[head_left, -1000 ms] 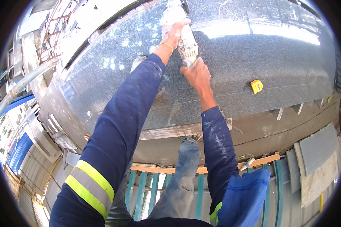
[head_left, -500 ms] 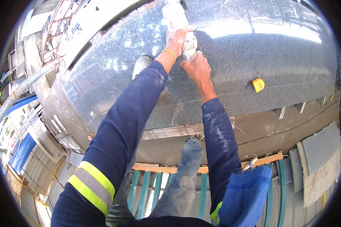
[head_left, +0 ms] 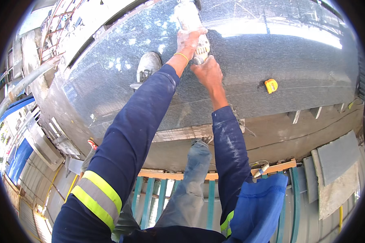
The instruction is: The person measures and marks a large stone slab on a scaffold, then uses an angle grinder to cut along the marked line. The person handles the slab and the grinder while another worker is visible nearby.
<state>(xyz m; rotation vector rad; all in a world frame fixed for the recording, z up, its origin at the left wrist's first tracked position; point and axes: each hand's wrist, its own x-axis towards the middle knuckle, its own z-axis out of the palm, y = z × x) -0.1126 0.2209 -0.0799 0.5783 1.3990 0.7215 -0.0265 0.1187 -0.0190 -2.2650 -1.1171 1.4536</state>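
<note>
Slab edges: the dark grey, polished stone slab (head_left: 247, 71) ended in a near edge that passed beneath both forearms.
Room rightward: bare stone ran from the tool to the yellow, rounded tape measure (head_left: 271, 86).
Power tool: the dusty, white, elongated power tool (head_left: 202, 49) was over the slab at the top of the view; its working end was too glaring to make out.
Left hand (head_left: 189, 39): wrapped around the tool's body.
Right hand (head_left: 209, 73): clamped on its rear end.
In the way: a dusty, grey shoe (head_left: 151, 62) stood on the slab, just left of the navy left sleeve (head_left: 140, 117).
Below: an orange-brown wooden strip (head_left: 227, 175) crossed above teal bars (head_left: 211, 202).
Lower right: flat grey panels (head_left: 339, 158) leaned together.
</note>
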